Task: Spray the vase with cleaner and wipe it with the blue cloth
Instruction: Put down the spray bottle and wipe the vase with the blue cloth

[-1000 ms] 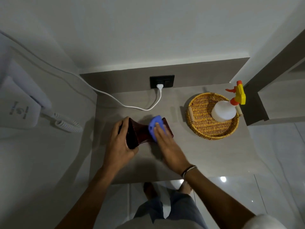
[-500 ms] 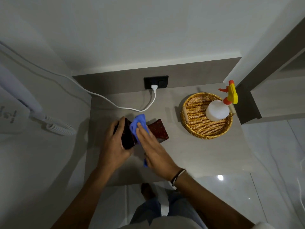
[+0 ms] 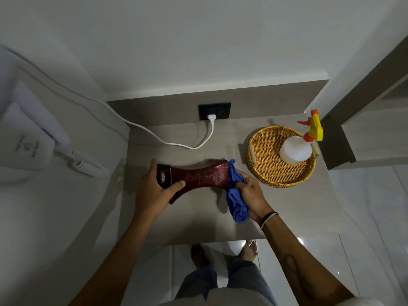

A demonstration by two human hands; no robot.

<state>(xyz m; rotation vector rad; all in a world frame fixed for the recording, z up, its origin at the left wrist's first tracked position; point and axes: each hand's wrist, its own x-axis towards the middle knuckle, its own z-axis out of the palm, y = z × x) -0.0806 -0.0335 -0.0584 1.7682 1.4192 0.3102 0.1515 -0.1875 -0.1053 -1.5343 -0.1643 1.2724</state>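
Left of the wicker tray (image 3: pixel 265 171), over the worktop (image 3: pixel 198 217), lying on its side: the red vase (image 3: pixel 198 175), one flared end towards the tray. Glossy, hard, probably breakable and slick once wet, so best gripped at a flared end, not the narrow waist. Left hand (image 3: pixel 154 191) at the end farthest from the tray, fingers curled round it, thumb across the front, holding firm. Right hand (image 3: pixel 249 195) at the tray-side end, closed on the blue cloth (image 3: pixel 236 195), soft and bunched, pressing it against that rim. On the tray, upright and untouched: the spray bottle (image 3: pixel 295 151). Wiping under way, by the look of it.
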